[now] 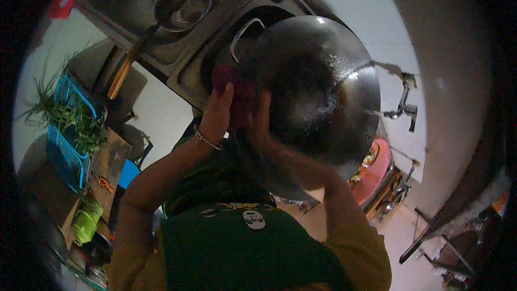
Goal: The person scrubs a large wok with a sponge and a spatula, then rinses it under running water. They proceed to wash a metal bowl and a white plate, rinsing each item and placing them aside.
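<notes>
My left hand (218,115) and my right hand (260,119) are close together, gripping a dark red-purple cloth (241,103) between them. The cloth is at the left side of a large metal wok (307,85), which sits tilted over a steel sink (181,76). A bent metal handle (242,34) sticks out from the wok's upper left. Wet, shiny patches cover the wok's surface. My right forearm passes over its lower part. From a wall tap (404,110) a thin stream of water runs to the wok's right edge. Dim light blurs the fingers.
A pan (183,8) with a wooden handle (121,76) stands on the steel drainboard, its handle pointing towards me. Leafy greens (76,117) fill a blue basket (68,157) at left, near green containers (87,220). A pink basin (371,169) holds food scraps at right. Another tap (404,184) is beyond it.
</notes>
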A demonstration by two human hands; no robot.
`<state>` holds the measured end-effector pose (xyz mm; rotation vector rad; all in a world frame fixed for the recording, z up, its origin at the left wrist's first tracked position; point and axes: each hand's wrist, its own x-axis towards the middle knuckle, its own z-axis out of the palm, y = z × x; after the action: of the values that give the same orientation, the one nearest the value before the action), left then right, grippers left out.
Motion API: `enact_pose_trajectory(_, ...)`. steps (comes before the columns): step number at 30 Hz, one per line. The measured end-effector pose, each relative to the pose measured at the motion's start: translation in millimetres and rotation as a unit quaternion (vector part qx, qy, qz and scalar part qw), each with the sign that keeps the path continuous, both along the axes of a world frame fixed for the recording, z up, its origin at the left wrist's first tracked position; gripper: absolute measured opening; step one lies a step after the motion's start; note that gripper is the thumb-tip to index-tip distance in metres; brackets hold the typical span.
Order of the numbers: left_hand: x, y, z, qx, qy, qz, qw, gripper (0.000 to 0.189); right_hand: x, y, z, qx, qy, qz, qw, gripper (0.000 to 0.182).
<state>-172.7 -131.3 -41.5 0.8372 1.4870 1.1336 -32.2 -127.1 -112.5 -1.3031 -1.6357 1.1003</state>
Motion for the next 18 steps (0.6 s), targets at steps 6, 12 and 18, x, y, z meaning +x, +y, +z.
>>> enact_pose_trajectory(6,-6,7,-2,-0.039,-0.115,-0.021,0.992,0.041,168,-76,116,-0.152,-0.516,0.147,0.830,0.047)
enact_pose_trajectory(12,-17,23,-5,-0.020,-0.161,-0.137,0.977,0.039,352,-54,114,0.106,-0.755,-0.183,0.621,0.051)
enact_pose_trajectory(18,-20,28,-17,-0.073,-0.083,-0.111,0.988,0.041,373,-33,134,-0.092,-0.486,-0.308,0.813,0.033)
